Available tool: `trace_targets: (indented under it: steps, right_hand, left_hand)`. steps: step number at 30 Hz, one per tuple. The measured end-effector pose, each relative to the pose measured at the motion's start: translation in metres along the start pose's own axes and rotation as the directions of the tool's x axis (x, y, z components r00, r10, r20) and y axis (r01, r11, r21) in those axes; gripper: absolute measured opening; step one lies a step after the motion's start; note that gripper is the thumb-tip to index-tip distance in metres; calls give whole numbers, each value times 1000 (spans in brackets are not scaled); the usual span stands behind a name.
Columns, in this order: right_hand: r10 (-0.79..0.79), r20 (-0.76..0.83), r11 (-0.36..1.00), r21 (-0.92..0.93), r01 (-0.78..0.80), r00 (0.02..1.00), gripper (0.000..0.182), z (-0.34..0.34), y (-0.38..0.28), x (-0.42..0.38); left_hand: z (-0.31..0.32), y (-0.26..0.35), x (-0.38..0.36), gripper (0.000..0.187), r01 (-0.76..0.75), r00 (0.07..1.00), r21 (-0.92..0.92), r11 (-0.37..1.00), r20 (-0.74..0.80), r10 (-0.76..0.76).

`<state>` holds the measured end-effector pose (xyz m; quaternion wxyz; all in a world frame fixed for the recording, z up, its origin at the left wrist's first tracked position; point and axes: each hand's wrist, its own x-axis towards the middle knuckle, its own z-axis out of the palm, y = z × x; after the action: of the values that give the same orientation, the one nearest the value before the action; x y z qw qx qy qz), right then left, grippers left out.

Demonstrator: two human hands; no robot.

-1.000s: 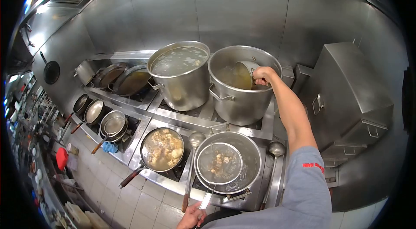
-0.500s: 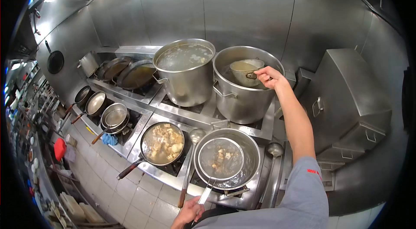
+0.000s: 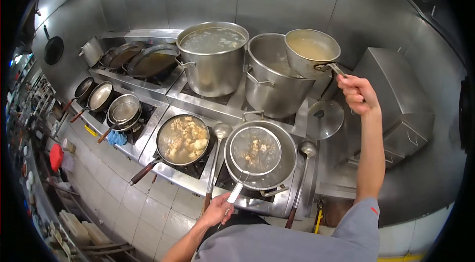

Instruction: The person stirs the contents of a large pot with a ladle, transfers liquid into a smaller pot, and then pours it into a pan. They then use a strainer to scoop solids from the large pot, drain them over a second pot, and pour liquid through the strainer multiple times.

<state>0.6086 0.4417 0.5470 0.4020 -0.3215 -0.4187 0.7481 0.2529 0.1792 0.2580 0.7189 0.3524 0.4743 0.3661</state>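
Observation:
My right hand (image 3: 357,94) grips the handle of a saucepan (image 3: 314,66) holding cloudy liquid. The saucepan is raised over the right rim of a tall stockpot (image 3: 269,94). Down at the front, my left hand (image 3: 220,209) is closed round the handle of a round mesh strainer (image 3: 236,150). Small pale brown chunks (image 3: 256,154) lie in the strainer, which sits inside a wide metal pot (image 3: 289,163). To its left, a frying pan (image 3: 159,138) contains pale chunks in liquid.
Another stockpot (image 3: 210,71) with cloudy, foam-flecked liquid stands at the back. Ladles (image 3: 222,131) flank the wide pot. A glass lid (image 3: 332,119) leans at right. Several smaller pans, one with a strainer (image 3: 124,111), and a blue cloth (image 3: 117,137) are at left.
My right hand has lifted the saucepan up and to the right, out of the tall stockpot. My left hand stays on the strainer handle. The camera view has shifted slightly.

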Motion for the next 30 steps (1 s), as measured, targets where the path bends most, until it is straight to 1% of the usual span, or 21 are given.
trace_targets:
  steps: [1,2,5,8,9,11,12,13,14,15,20,22,23,25,30]
  right_hand:
    - [-10,23,1000,17,10,1000,3,5,5,-16]
    - [-3,8,1000,17,3,1000,3,12,11,-32]
    - [-27,-48,999,-29,25,998,8,27,40,-74]
    - [8,-148,999,-51,-15,989,17,35,73,-112]
    - [8,-159,999,-50,-16,987,17,36,84,-122]
    - [75,-214,996,-33,-84,974,23,38,107,-140]
    - [85,-225,995,-24,-93,971,23,42,118,-148]
    - [107,-278,991,-45,-125,955,25,47,128,-155]
    - [126,-330,986,-64,-156,935,28,50,137,-162]
    - [139,-335,983,-65,-170,932,30,46,149,-167]
    - [185,-419,968,-77,-238,889,31,55,183,-182]
    - [199,-462,947,-135,-290,864,31,55,192,-186]
    - [202,-465,947,-133,-293,862,31,60,193,-188]
    - [198,-572,889,-238,-392,796,30,71,194,-191]
    - [215,-571,875,-247,-415,793,30,76,198,-193]
  left_hand:
    - [-2,2,1,32,5,1000,12,1000,17,-5]
    - [-4,2,3,32,-5,1000,-11,1000,28,5]
    - [-9,9,3,32,-1,998,-10,1000,66,2]
    - [-13,13,4,32,-12,996,4,1000,93,11]
    - [-13,14,4,32,-8,996,-1,1000,93,8]
    - [-16,14,6,35,-6,994,-5,1000,113,6]
    - [-17,13,6,38,-8,992,-11,1000,124,9]
    - [-17,14,5,39,-9,992,3,1000,128,9]
    - [-17,14,5,39,2,991,-21,1000,135,1]
    - [-17,12,6,39,-1,990,-17,1000,138,3]
    - [-18,9,5,38,-6,988,16,1000,156,3]
    - [-16,9,4,37,-11,990,48,999,144,4]
    - [-16,9,4,37,-7,989,47,999,146,0]
    - [-18,9,2,37,7,986,32,999,167,-12]
    - [-17,8,1,37,0,985,36,999,171,-6]
